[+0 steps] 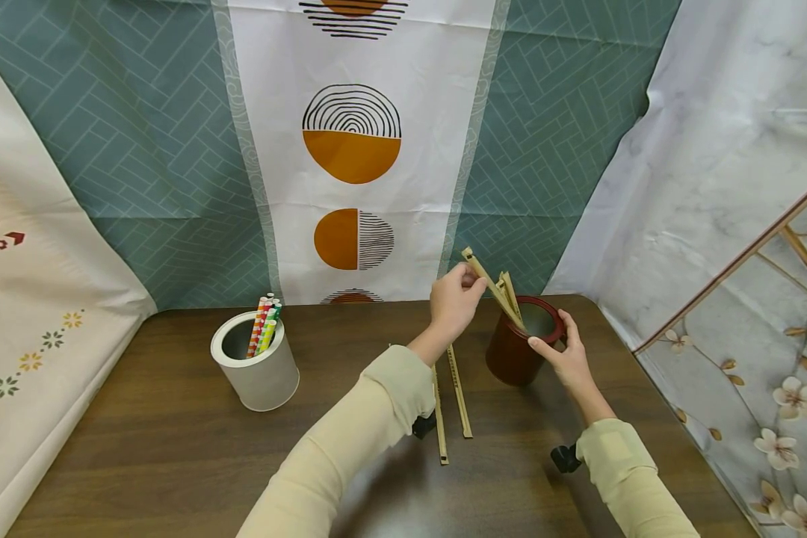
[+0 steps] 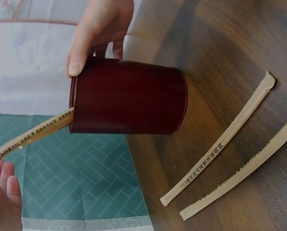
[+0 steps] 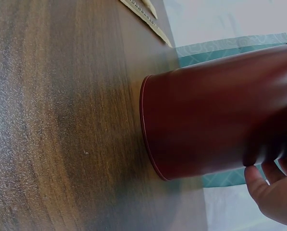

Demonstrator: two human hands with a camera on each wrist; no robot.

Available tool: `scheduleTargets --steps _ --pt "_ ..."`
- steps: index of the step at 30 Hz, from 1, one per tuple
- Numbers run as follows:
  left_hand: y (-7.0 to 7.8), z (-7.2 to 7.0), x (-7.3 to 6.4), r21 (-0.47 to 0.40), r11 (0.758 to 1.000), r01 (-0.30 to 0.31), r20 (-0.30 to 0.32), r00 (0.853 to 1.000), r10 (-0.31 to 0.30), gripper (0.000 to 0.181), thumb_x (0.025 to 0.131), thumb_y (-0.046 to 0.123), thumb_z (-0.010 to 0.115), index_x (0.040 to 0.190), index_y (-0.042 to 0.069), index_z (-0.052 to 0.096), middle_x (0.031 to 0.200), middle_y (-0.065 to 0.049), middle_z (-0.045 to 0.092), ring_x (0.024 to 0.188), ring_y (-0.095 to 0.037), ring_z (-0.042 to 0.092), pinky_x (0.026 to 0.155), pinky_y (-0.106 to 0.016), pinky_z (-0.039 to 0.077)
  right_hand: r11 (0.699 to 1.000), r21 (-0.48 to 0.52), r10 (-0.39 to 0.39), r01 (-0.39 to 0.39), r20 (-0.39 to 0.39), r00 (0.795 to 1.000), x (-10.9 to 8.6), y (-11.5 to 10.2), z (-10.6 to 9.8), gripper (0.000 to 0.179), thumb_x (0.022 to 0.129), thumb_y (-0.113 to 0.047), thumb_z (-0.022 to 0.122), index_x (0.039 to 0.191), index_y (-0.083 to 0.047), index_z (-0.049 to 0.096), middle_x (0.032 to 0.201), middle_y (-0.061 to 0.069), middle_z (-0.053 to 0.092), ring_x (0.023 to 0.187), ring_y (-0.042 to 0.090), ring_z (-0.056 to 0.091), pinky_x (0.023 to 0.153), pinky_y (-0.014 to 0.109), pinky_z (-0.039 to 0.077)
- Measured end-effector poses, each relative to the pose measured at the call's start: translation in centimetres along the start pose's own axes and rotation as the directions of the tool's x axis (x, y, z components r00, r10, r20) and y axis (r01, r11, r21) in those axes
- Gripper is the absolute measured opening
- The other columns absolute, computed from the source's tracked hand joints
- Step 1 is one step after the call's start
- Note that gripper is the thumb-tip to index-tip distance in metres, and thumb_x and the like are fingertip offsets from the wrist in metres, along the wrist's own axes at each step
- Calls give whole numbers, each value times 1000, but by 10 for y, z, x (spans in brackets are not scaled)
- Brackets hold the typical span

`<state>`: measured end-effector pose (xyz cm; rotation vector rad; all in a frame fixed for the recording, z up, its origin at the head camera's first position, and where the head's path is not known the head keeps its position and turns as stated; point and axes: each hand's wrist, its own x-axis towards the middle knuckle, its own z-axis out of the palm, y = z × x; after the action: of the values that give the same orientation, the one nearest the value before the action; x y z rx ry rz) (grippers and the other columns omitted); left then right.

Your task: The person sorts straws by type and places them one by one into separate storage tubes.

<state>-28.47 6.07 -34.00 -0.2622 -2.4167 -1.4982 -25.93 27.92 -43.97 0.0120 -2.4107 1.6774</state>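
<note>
My left hand (image 1: 453,302) pinches a paper-wrapped straw (image 1: 487,282) near its upper end. The straw leans, its lower end inside the dark red canister (image 1: 509,357). More wrapped straws (image 1: 510,293) poke up from the canister beside it. At the canister's right side my right hand (image 1: 571,364) grips the rim, thumb at the near edge and fingers round the far side. Printed characters run along the pinched straw's wrapper in the left wrist view. Two further wrapped straws (image 2: 220,144) lie on the table to the left of the canister.
To the left stands a white canister (image 1: 262,382) with several colourful patterned straws (image 1: 264,329) in it. Everything rests on a brown wooden table (image 1: 141,441). Cloth hangs behind the table (image 1: 175,246) and along both sides.
</note>
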Motion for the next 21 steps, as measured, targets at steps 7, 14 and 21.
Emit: scheduleTargets --steps 7,14,21 --pt "0 7 -6 69 998 -9 32 999 7 14 86 25 56 89 14 62 84 3 69 74 -10 63 62 -18 44 1000 -9 0 0 9 1000 0 0 -1 77 81 -19 62 141 -11 14 142 15 24 123 29 29 75 5 33" --pt "-8 12 -10 64 997 39 107 993 -45 20 87 27 55 99 14 63 90 1 69 81 -14 63 66 -23 47 1000 -1 -1 1 3 1000 0 1 -1 77 81 -18 63 141 -11 15 142 16 24 123 29 29 75 5 33" --pt "-21 12 -11 68 995 79 124 989 -87 25 85 31 57 103 14 62 92 0 68 81 -15 63 66 -25 47 1000 -4 2 -2 -3 1000 0 1 0 77 81 -18 63 141 -11 15 140 15 26 121 26 30 75 5 33"
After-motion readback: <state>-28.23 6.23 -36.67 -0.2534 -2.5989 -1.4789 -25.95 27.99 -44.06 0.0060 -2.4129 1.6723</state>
